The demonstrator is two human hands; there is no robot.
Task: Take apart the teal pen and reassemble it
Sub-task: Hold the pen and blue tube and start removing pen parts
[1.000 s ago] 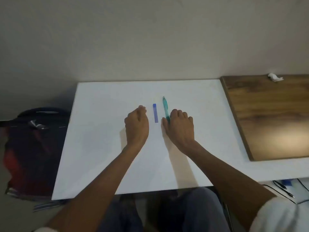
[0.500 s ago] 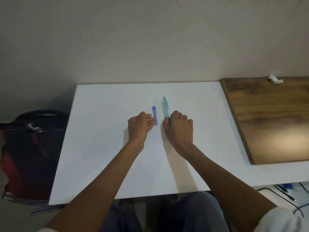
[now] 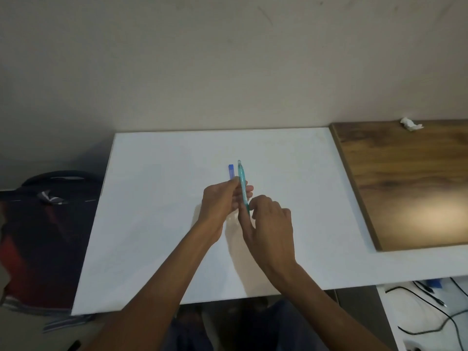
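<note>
The teal pen (image 3: 242, 182) is lifted above the white table (image 3: 157, 224), pointing away from me, in one piece. My right hand (image 3: 271, 224) pinches its near end. My left hand (image 3: 222, 201) holds its middle from the left, thumb on top and fingers behind the barrel. A small blue piece (image 3: 230, 171) lies flat on the table just left of the pen's far end, partly hidden by my left thumb.
A brown wooden board (image 3: 410, 183) covers the table's right side, with a crumpled white scrap (image 3: 410, 124) at its back. A dark bag (image 3: 43, 224) sits on the floor at left. Cables (image 3: 430, 312) lie at lower right.
Both hands were resting on the table beside the pen and the blue piece. They have now picked up the teal pen and hold it between them.
</note>
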